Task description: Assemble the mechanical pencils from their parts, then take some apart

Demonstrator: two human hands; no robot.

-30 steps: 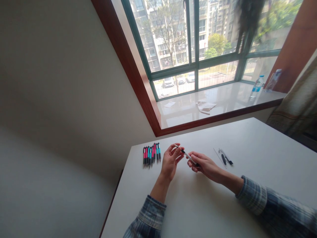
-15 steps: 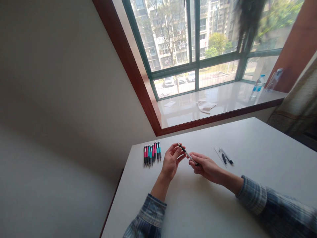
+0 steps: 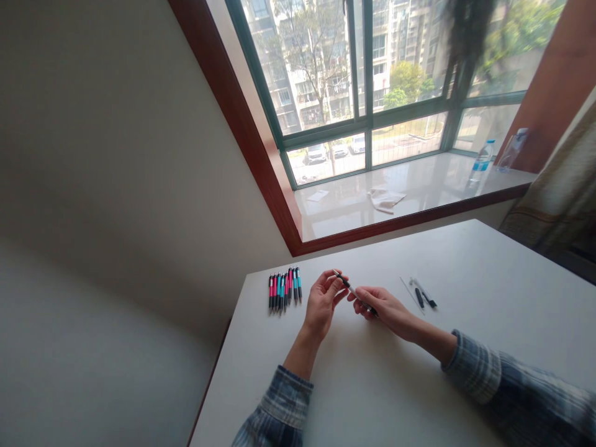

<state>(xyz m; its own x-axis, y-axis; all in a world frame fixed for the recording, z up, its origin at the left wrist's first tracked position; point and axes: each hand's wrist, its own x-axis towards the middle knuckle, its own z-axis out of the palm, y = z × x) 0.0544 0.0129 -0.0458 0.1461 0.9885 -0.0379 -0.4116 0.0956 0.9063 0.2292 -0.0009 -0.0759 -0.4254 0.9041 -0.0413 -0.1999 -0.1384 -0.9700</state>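
White tabletop (image 3: 465, 264) stands under a bay window, whose glossy sill (image 3: 433, 180) bears a plastic water bottle (image 3: 482, 161) and a crumpled white cloth (image 3: 386, 200). A pale-barrelled pen (image 3: 356, 293) runs slantwise between the hands: the left hand (image 3: 321, 304) pinches its black upper end between thumb and fingertips, and the right hand (image 3: 386, 312) pinches its lower end the same way. Just left of the left hand lies a row of pink and teal retractable pens (image 3: 284, 290); right of the right hand lie dark pen parts (image 3: 420, 295). Any print on them is too small to read.
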